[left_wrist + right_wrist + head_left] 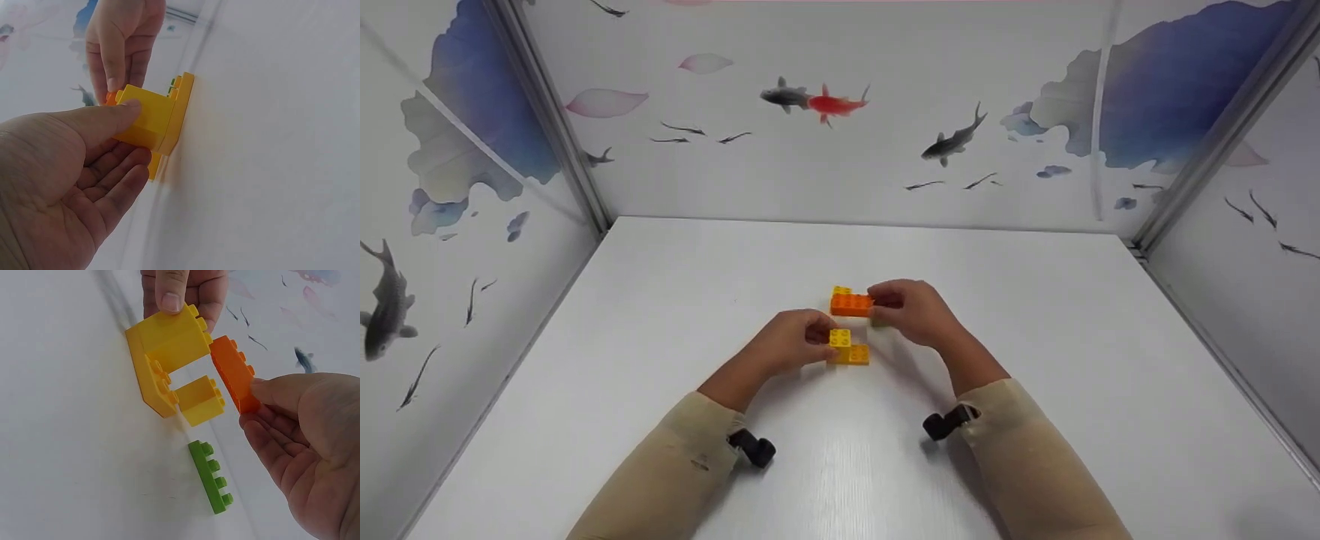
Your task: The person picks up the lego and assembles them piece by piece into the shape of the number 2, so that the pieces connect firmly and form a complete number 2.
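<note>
My left hand [793, 342] pinches a tall yellow brick [171, 340] between thumb and fingers. That brick stands on one end of a flat yellow plate brick [149, 379], whose studs show at its free end. My right hand [916, 311] grips one end of an orange brick [851, 304] and holds it raised off the table, studs up in the head view. A smaller yellow brick [199, 402] is partly hidden behind the orange one in the head view. Near the right hand a thin green brick [209, 478] lies on the table, mostly covered in the head view.
The bricks are near the middle of a white table [660, 300]. White panels printed with fish [836, 105] stand at the back and both sides, joined by metal posts [551, 112]. A small black device [754, 448] is strapped at each sleeve.
</note>
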Action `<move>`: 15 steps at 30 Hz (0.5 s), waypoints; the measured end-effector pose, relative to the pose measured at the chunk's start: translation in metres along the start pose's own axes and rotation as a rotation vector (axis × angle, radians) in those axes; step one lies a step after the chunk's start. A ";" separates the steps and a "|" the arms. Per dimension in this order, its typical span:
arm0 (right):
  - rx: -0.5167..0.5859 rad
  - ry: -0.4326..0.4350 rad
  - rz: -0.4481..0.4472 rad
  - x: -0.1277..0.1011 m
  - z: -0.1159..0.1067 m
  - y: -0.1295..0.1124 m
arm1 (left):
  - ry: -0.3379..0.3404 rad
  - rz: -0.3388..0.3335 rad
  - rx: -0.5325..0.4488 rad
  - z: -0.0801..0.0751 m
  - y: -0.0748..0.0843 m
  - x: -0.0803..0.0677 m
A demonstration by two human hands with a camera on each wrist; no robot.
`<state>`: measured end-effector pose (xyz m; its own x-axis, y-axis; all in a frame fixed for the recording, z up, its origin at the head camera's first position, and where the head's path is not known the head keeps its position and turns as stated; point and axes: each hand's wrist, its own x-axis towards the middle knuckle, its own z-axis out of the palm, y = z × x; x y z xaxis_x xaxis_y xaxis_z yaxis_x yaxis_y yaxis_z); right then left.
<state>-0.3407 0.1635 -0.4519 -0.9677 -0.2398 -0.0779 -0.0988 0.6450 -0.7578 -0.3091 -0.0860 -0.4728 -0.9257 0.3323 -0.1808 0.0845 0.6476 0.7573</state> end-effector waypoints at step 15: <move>0.047 0.017 -0.098 -0.031 -0.018 -0.001 | -0.004 -0.004 0.027 -0.001 0.000 0.001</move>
<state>-0.3151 0.1838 -0.4371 -0.9578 -0.2872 0.0084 -0.1821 0.5842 -0.7909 -0.3104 -0.0858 -0.4725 -0.9244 0.3326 -0.1868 0.0906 0.6673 0.7393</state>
